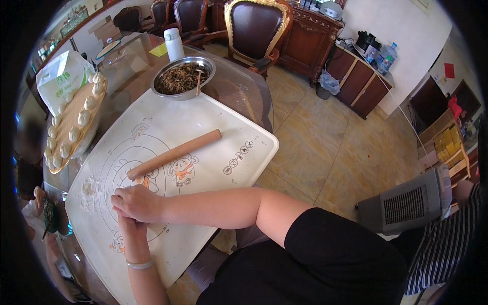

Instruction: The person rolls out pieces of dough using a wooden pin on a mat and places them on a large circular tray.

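Observation:
Over the front left of a white printed mat, both hands are pressed together. My right hand [136, 202] is closed, knuckles up, on top of my left hand [131, 226], which wears a pale bangle at the wrist. The left fingers, mostly covered, look curled as well. Whatever lies between the hands is hidden. Just beyond them a wooden rolling pin [175, 154] rests slantwise on the mat [213, 114], touched by neither hand. White flour [90, 189] is scattered left of the hands.
A steel bowl [156, 88] of dark chopped filling holds a spoon at the mat's far edge. Pleated buns [84, 118] sit on a round wooden board [96, 104] at left, beside a white plastic bag [61, 79]. A white bottle [174, 44] stands behind the bowl. Another person [38, 223] is at far left.

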A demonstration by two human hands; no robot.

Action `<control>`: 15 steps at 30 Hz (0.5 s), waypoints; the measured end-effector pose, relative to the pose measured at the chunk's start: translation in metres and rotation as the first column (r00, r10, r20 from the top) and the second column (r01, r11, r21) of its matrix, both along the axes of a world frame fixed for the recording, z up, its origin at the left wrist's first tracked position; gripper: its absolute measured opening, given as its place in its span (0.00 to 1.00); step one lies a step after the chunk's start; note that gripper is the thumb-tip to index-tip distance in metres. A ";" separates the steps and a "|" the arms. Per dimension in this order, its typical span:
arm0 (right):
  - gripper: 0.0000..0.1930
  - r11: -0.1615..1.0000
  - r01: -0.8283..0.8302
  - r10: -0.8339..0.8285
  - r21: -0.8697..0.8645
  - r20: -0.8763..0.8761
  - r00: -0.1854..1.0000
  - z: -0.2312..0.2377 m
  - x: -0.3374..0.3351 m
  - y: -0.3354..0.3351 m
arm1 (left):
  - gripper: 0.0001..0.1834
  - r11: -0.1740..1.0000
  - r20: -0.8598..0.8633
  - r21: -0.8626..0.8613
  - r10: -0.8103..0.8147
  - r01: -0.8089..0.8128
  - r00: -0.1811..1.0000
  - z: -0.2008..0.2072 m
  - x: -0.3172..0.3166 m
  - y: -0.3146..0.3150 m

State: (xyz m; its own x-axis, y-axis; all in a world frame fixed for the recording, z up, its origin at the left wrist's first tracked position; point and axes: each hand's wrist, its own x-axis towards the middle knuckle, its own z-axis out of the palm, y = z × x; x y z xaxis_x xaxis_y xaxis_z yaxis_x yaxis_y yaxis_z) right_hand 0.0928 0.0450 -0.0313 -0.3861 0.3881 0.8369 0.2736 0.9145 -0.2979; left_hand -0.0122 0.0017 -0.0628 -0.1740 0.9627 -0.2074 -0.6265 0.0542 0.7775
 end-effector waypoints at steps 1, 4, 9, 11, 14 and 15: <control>0.09 1.000 0.001 -0.001 -0.001 0.003 1.000 0.000 0.000 0.000 | 0.18 1.000 -0.001 0.003 0.003 -0.003 1.000 0.000 0.000 0.000; 0.10 0.999 -0.024 0.024 -0.034 0.014 1.000 0.004 0.003 0.001 | 0.18 1.000 0.001 0.010 0.004 -0.004 1.000 0.002 0.000 -0.001; 0.11 0.990 -0.082 0.081 -0.112 -0.008 0.997 0.011 0.010 -0.004 | 0.18 0.999 -0.004 0.030 0.012 -0.012 1.000 0.006 -0.001 0.001; 0.11 0.989 -0.072 0.067 -0.127 -0.045 0.997 0.007 0.006 -0.002 | 0.19 0.999 -0.005 0.042 0.008 -0.008 1.000 0.008 0.000 0.001; 0.11 0.991 -0.077 0.076 -0.110 -0.007 0.997 0.004 0.006 0.003 | 0.19 0.999 0.001 0.051 0.002 -0.002 1.000 0.007 -0.001 -0.001; 0.11 0.993 -0.075 0.074 -0.091 -0.007 0.997 0.004 0.007 0.005 | 0.19 0.999 0.004 0.052 -0.001 0.000 1.000 0.006 0.000 0.000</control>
State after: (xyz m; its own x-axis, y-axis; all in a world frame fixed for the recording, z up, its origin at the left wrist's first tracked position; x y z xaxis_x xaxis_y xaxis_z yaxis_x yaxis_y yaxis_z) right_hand 0.0993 0.0495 -0.0272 -0.4135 0.4330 0.8010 0.2042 0.9014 -0.3818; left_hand -0.0120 0.0013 -0.0565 -0.1729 0.9723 -0.1574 -0.6296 0.0138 0.7768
